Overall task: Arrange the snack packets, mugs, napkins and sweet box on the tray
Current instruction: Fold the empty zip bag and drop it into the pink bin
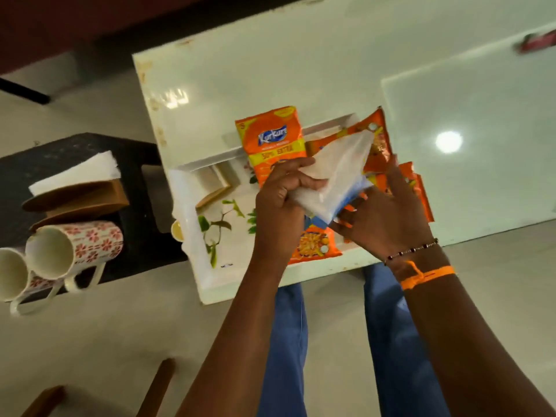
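A white tray (192, 236) printed with green leaves lies on the white table. An orange Kurkure snack packet (270, 136) rests on its far side, with other orange packets (379, 139) beside and under my hands. My left hand (279, 203) and my right hand (388, 218) both grip a white napkin (340, 173) held above the packets. A pale box (215, 182) sits in the tray's far left corner. Two white mugs with red flowers (75, 245) lie on a dark stool at the left, beside a napkin stack (78, 173) in a wooden holder.
The dark stool (141, 212) stands left of the table (301, 70). A small yellowish cup (177, 230) peeks out at the tray's left edge. A red object (538, 42) lies far right on the table. My blue trousers (285, 341) show below it.
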### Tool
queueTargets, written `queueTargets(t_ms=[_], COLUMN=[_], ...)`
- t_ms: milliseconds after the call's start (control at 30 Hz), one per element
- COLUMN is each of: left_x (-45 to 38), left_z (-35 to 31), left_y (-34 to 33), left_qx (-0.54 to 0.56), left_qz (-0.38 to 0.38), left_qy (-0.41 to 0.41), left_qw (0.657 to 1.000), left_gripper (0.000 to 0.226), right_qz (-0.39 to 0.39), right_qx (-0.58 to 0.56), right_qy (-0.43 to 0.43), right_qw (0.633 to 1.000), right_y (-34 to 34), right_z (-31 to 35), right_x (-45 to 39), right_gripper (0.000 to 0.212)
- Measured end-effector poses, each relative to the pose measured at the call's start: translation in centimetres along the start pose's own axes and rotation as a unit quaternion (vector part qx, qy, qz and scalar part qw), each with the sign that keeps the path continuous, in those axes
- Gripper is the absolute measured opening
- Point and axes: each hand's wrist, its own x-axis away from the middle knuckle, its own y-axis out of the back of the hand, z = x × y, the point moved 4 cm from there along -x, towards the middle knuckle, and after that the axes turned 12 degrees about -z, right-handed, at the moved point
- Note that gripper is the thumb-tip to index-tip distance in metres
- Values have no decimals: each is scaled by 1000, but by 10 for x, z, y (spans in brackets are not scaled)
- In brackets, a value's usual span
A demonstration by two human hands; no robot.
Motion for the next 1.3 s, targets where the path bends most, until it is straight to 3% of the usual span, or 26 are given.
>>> queueTargets(t_ms=[33, 67, 200, 333, 467, 667, 800, 867, 967, 1100, 1300], left_x=[6, 13, 46, 76, 96, 112, 120, 123, 131, 134, 134], left_z=[-5, -10, -24, -49, -78, -111, -124, -129, -147, -159, -151], left_y=[-14, -32, -114, -211, -293, -382, -419, -429, -476, -566, -734], left_qx=[-35, -60, -98, -105, -70, -16, -62, -87, -94, -104, -134], left_qz=[12, 26, 105, 146, 160, 273, 263, 242, 279, 338, 418], left_qy=[-45, -66, -73, -86, -69, -7, 10, 11, -17, -21, -52], left_qw=[998, 996, 987, 980, 982, 962, 963, 966, 955, 935, 897], left_gripper=[43, 44, 42, 39, 30, 30, 25, 26, 27, 29, 32], right_qz=[8, 3, -120, -216, -232, -276, -311, -338, -400, -493, -501], right_qx=[2, 18, 138, 116, 117, 32, -39, -44, -100, -106, -229], right_qy=[12, 42, 239, 247, 281, 305, 322, 329, 367, 390, 323], right_qw=[1000, 999, 953, 938, 924, 911, 893, 881, 834, 770, 770], right_y=[6, 16, 80, 173, 250, 337, 381, 396, 437, 503, 619], right_z=[7, 18, 75, 137, 199, 258, 273, 279, 305, 355, 441], right_x=[3, 5, 22, 52, 82, 110, 133, 138, 150, 137, 59], right_gripper=[85, 74, 31, 39, 31, 21, 28, 37, 35, 33, 36])
